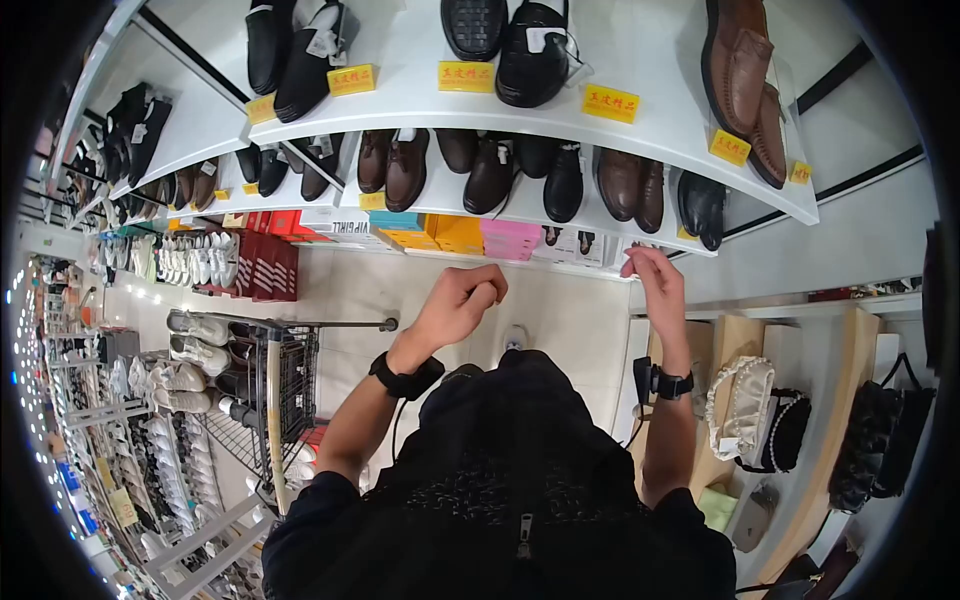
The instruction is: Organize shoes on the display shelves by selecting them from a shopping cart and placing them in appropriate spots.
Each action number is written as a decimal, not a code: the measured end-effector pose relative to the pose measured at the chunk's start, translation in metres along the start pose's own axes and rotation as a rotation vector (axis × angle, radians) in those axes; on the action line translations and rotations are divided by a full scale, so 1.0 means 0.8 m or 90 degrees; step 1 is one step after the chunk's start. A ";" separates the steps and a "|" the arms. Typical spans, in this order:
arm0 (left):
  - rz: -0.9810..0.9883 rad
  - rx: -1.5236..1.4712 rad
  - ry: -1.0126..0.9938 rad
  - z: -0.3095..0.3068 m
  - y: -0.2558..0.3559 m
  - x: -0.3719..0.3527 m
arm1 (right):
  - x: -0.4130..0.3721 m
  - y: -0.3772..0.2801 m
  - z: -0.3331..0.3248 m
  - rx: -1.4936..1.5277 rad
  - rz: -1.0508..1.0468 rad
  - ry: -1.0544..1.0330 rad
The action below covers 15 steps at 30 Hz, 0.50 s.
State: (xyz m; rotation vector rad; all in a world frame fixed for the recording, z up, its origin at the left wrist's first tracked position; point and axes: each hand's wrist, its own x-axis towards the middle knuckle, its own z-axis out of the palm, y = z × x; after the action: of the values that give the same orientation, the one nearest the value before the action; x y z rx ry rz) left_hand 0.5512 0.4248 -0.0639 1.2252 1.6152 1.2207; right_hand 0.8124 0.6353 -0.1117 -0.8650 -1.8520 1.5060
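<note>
My left hand [463, 303] hangs in front of the lower racks with its fingers curled into a loose fist, nothing showing in it. My right hand [657, 277] is raised close to the edge of the lower shelf, fingers half bent and a little apart, holding nothing I can see. Just beyond it stand brown leather shoes [622, 187] and a black pair [701, 209]. Dark brown loafers [406, 172] and black shoes [564, 185] line that same shelf, beyond my left hand. Both wrists wear black straps.
An upper white shelf [400, 112] carries black shoes [533, 58], brown loafers [737, 68] and yellow price tags. Stacked shoeboxes [458, 233] sit below. A black wire shopping cart [292, 385] stands at left, by sneaker racks. Bags [742, 400] fill wooden shelving at right.
</note>
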 end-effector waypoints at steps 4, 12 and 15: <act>-0.027 -0.005 -0.024 -0.001 0.006 0.001 | -0.001 -0.004 0.011 -0.004 -0.004 -0.004; 0.007 -0.008 -0.006 -0.023 -0.021 -0.050 | -0.021 -0.011 0.074 0.006 0.005 -0.040; -0.015 -0.029 0.027 -0.053 -0.035 -0.083 | -0.034 -0.019 0.120 0.024 0.011 -0.058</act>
State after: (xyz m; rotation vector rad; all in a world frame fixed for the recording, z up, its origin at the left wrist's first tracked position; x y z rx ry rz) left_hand 0.5220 0.3478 -0.0790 1.1567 1.6198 1.2696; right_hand 0.7517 0.5543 -0.1151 -0.8079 -1.8795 1.6101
